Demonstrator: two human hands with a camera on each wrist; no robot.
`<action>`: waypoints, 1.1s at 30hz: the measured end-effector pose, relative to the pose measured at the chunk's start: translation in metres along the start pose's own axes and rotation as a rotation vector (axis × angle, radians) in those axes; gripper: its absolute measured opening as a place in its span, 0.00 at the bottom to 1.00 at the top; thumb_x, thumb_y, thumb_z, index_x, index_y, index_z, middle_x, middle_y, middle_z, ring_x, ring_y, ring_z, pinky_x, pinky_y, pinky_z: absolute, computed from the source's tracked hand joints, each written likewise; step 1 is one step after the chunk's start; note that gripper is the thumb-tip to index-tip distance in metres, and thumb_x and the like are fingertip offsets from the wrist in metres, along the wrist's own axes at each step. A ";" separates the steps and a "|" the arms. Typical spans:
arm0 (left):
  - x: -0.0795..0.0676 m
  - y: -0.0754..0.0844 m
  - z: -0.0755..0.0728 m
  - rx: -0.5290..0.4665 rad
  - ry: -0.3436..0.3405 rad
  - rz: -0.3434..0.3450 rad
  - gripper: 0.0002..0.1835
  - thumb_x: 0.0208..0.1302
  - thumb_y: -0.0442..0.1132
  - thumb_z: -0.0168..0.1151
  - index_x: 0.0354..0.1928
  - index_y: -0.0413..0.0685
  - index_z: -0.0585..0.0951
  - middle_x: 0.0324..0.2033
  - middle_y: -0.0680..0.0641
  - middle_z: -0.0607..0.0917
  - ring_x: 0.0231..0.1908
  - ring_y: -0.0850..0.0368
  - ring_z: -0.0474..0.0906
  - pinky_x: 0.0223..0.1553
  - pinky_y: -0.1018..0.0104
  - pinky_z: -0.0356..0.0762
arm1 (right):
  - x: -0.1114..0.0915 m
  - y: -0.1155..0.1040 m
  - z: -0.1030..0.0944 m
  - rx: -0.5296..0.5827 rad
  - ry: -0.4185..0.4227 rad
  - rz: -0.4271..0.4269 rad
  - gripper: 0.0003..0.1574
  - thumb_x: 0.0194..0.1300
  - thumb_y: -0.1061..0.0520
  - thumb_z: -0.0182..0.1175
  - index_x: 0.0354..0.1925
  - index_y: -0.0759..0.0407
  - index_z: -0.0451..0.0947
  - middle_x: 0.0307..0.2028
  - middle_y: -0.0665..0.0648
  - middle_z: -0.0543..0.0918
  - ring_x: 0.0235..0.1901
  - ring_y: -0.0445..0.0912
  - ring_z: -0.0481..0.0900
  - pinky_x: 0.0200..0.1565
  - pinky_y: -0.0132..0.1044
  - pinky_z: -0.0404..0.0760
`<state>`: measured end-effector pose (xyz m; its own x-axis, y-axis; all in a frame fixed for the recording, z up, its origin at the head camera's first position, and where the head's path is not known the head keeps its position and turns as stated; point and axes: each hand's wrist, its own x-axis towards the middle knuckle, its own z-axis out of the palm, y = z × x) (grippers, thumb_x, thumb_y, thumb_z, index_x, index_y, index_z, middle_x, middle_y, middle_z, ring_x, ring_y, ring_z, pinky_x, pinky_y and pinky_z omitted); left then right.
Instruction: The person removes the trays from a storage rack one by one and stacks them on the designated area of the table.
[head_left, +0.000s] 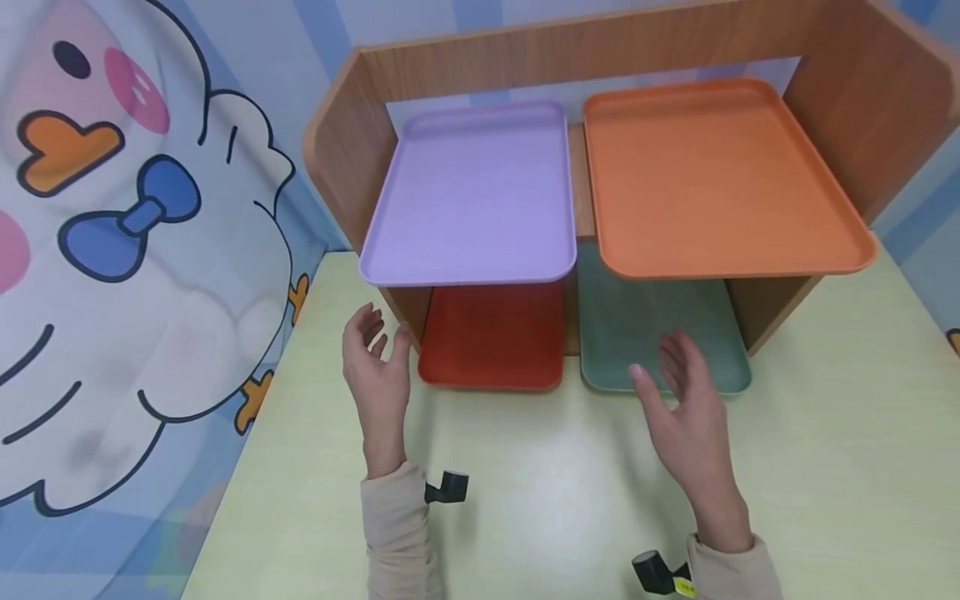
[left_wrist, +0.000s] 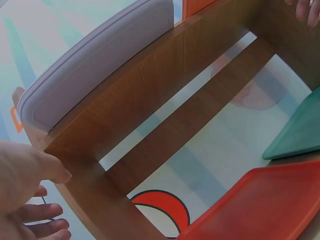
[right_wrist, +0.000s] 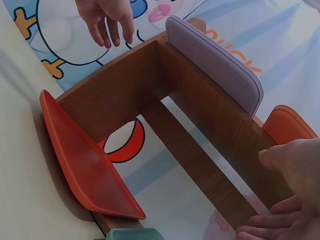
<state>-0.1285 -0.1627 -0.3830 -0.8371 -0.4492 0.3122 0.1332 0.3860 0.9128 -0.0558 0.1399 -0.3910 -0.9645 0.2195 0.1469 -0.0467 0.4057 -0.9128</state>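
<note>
My left hand is held up beside the front left corner of the wooden shelf, its fingers loosely bent around nothing. In the head view, my right hand overlaps the green tray, thumb apart from the fingers and nothing held. A red tray lies on the lower level, left of the green one. Above them, a purple tray and an orange tray rest side by side on the shelf's upper level. In the left wrist view the thumb and fingers stand close by the wooden side panel.
The wooden shelf stands on a pale table, against a blue striped backdrop. A cartoon duck fills the wall covering at the left. Small black cameras are worn at both sleeves. The trays jut forward past the shelf's front edge.
</note>
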 end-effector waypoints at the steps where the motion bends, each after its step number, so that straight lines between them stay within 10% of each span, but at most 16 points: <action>1: 0.001 -0.001 0.000 0.001 0.001 -0.001 0.26 0.64 0.39 0.60 0.64 0.46 0.68 0.57 0.46 0.75 0.57 0.54 0.71 0.60 0.58 0.74 | 0.000 0.000 0.000 0.004 0.003 0.008 0.45 0.68 0.49 0.57 0.74 0.57 0.47 0.69 0.61 0.63 0.68 0.52 0.64 0.65 0.46 0.66; 33: 0.034 -0.011 0.002 0.036 0.018 -0.049 0.24 0.66 0.38 0.59 0.63 0.46 0.68 0.57 0.46 0.75 0.58 0.56 0.72 0.60 0.65 0.73 | 0.002 0.023 0.000 0.128 0.023 0.130 0.45 0.67 0.49 0.58 0.73 0.58 0.48 0.68 0.59 0.65 0.67 0.50 0.65 0.65 0.39 0.68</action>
<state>-0.1597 -0.1805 -0.3832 -0.8326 -0.4823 0.2723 0.0730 0.3917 0.9172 -0.0591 0.1498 -0.4122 -0.9583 0.2841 0.0316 0.0442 0.2565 -0.9655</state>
